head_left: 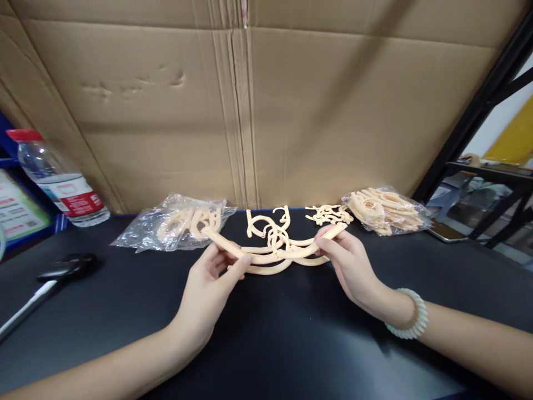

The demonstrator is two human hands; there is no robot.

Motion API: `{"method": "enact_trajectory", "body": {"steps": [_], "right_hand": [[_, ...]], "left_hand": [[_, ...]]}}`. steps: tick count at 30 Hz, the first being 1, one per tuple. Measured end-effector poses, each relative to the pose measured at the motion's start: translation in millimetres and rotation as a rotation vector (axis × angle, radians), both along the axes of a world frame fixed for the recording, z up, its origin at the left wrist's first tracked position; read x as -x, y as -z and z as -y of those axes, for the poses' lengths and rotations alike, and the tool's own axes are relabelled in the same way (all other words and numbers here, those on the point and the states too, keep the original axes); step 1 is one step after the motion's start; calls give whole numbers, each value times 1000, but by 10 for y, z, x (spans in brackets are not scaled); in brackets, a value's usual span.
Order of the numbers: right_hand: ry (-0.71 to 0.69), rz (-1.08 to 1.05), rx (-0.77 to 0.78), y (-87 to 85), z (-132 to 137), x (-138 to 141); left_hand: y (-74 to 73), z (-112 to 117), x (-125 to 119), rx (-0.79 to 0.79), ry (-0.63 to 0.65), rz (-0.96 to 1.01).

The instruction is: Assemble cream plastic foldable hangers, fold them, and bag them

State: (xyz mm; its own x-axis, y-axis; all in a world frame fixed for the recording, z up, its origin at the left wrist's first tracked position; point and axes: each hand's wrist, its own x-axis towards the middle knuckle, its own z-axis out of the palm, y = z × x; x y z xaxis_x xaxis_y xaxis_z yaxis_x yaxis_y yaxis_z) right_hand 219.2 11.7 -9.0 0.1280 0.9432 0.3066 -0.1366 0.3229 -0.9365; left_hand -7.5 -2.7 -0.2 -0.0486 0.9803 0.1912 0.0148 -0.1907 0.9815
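My left hand (pixel 212 283) pinches a beige plastic hanger arm (pixel 222 243) between thumb and fingers. Another curved hanger arm (pixel 306 253) is held the same way in my right hand (pixel 352 266), which has a pale beaded band at the wrist. The inner ends of both arms meet in the middle, in front of other pieces; whether they are joined I cannot tell. Behind and below them, more beige hanger parts (pixel 266 270) lie on the black table (pixel 275 339). Curved pieces with hooks (pixel 260 225) lie farther back.
At the back left is a clear plastic bag of beige parts (pixel 175 225); another filled bag (pixel 378 210) lies at the right, beside small loose hooks (pixel 328 214). A bottle (pixel 69 189) and a black object with a white cable (pixel 66 266) are left. Cardboard (pixel 333 111) stands behind.
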Motion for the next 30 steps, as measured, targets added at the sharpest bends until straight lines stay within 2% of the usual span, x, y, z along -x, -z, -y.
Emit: {"method": "enact_trajectory", "body": {"steps": [5,9,13,15,18,21,23,26,30], "right_hand": [[79,-13,3,7,-54,-54],[183,43,-47,31,-96,-91],[219,81,-110,38,-114,-120],[208,175,-157,19,-87,-118],[108,497,-305,-36,12,-85],[-163,938,-596,-77,124,-36],[-297,1176,-726,-76,167,-15],[-313,1337,-739,-48,175,-8],[-271,1349,-735,-26,156,-16]], "left_hand": [[-22,-17,26,-38,-40,73],[21,-54,56,-86,-109,104],[99,-90,90,-70,-151,-38],[120,-94,99,-34,-143,-119],[115,-88,98,-40,-150,-160],[91,-81,82,-60,-168,-171],[77,-77,69,-79,-177,-175],[62,-64,48,-86,-180,-149],[51,-40,24,1,-135,-70]]}}
